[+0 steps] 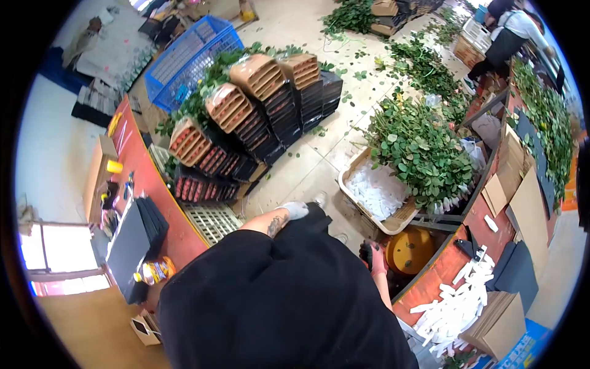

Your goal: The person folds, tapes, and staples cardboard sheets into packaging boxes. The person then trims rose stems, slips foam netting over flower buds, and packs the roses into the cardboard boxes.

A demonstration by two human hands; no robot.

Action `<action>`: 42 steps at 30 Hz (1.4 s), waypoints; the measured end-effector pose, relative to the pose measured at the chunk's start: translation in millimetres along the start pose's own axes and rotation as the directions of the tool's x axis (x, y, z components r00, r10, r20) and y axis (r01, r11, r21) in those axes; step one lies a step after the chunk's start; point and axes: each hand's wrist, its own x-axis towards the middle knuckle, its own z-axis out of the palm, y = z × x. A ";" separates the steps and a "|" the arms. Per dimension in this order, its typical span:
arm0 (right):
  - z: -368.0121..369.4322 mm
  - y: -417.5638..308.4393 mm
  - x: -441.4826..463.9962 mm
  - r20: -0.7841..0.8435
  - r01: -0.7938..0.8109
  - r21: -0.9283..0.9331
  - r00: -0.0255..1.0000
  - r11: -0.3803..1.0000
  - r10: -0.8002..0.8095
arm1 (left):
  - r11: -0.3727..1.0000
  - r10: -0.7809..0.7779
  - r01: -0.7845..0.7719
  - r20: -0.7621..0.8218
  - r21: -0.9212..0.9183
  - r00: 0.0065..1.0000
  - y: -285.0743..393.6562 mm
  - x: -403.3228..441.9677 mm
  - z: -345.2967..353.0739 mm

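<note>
My left hand, in a pale glove, lies on the dark cloth over my leg and seems to hold nothing. Its fingers look laid out, though their tips are hard to make out. Low on the right, my right hand wears a pink glove with dark fingers. It hangs beside a round yellow stool; whether it touches the stool or grips anything, I cannot tell. Ahead of it stands a cream crate with white paper strips and leafy rose stems.
Stacked black and cardboard flower boxes stand front left, near a blue crate. A red table runs along the left. On the right-hand bench lie white strips and cardboard. Another person bends over at far right.
</note>
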 end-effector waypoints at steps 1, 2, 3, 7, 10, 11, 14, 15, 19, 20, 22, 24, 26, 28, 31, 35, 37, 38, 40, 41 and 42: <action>-0.8 8.1 -2.7 -0.031 0.008 -0.047 0.999 0.999 -0.010 | 0.998 -0.035 0.035 0.015 0.055 0.999 17.0 4.1 -3.2; 11.3 -1.1 -10.8 -0.034 0.024 -0.019 0.999 1.000 -0.025 | 0.993 -0.026 0.020 0.048 0.119 0.999 39.3 6.4 -9.9; 19.4 -7.9 -27.3 -0.063 0.105 -0.067 0.992 0.992 -0.109 | 0.984 -0.017 0.002 0.080 0.180 0.997 61.6 8.9 -17.0; 11.5 15.1 -34.2 -0.281 0.173 -0.218 0.931 0.960 -0.232 | 0.874 0.176 -0.297 0.319 0.385 0.931 88.4 90.8 -13.1; 30.2 14.0 -78.0 -0.545 0.147 -0.378 0.763 0.914 -0.348 | 0.801 0.241 -0.431 0.435 0.415 0.868 135.7 133.2 -40.9; 39.2 1.7 -99.3 -0.546 0.082 -0.502 0.742 0.861 -0.389 | 0.855 0.263 -0.435 0.487 0.283 0.833 118.6 198.1 -30.2; 54.3 -3.7 -123.3 -0.752 -0.012 -0.287 0.622 0.958 -0.217 | 0.909 0.124 -0.321 0.562 0.267 0.818 136.5 279.7 -37.3; 60.9 -2.5 -144.6 -0.810 -0.004 -0.224 0.556 0.974 -0.184 | 0.866 0.057 -0.364 0.655 0.343 0.754 164.2 269.0 -33.0; 94.4 -3.6 -178.5 -0.908 0.170 -0.147 0.367 0.974 -0.202 | 0.583 -0.126 -0.552 0.737 0.596 0.664 191.9 287.4 -0.5; 102.4 1.0 -186.5 -0.930 0.209 -0.156 0.299 0.965 -0.215 | 0.557 -0.128 -0.574 0.745 0.600 0.655 212.2 274.2 10.0; 113.9 13.1 -207.6 -0.962 0.178 -0.146 0.204 0.973 -0.182 | 0.419 -0.135 -0.761 0.863 0.495 0.487 253.2 222.6 45.0; 125.7 31.5 -221.7 -0.966 0.322 -0.197 0.095 0.926 -0.239 | 0.265 -0.124 -0.854 0.894 0.448 0.431 302.2 131.7 81.8; 135.3 43.3 -225.9 -0.988 0.382 -0.138 0.016 0.914 -0.156 | 0.133 -0.124 -0.919 0.927 0.370 0.355 314.2 117.1 112.5; 153.0 53.6 -240.9 -0.992 0.317 -0.076 -0.121 0.945 -0.039 | 0.124 -0.005 -0.986 0.994 0.112 0.112 320.1 81.5 153.0; 188.8 63.9 -246.0 -0.986 0.359 -0.017 -0.163 0.933 0.045 | 0.294 -0.198 -0.938 0.972 0.184 0.129 316.9 27.3 184.4; 283.9 47.2 -254.5 -0.836 0.426 0.053 -0.476 0.903 0.274 | 0.286 -0.462 -0.945 0.887 0.159 0.010 283.3 -8.4 208.2; 332.1 36.0 -253.1 -0.771 0.483 0.077 -0.526 0.872 0.360 | 0.182 -0.543 -0.973 0.840 0.143 0.022 266.1 -19.2 217.8; 357.1 32.7 -255.8 -0.729 0.517 0.086 -0.551 0.852 0.407 | 0.135 -0.577 -0.983 0.816 0.127 0.026 256.4 -24.9 221.0; 413.1 33.9 -264.5 -0.639 0.460 0.100 -0.650 0.882 0.412 | 0.054 -0.634 -0.994 0.773 0.092 0.037 238.3 -34.7 225.8; 443.8 35.2 -269.4 -0.596 0.375 0.107 -0.717 0.921 0.361 | 0.014 -0.656 -0.997 0.753 0.077 0.050 231.5 -37.1 227.6; 481.0 31.4 -283.8 -0.563 0.533 0.125 -0.656 0.837 0.502 | -0.021 -0.675 -0.998 0.735 0.064 0.062 222.6 -41.2 229.6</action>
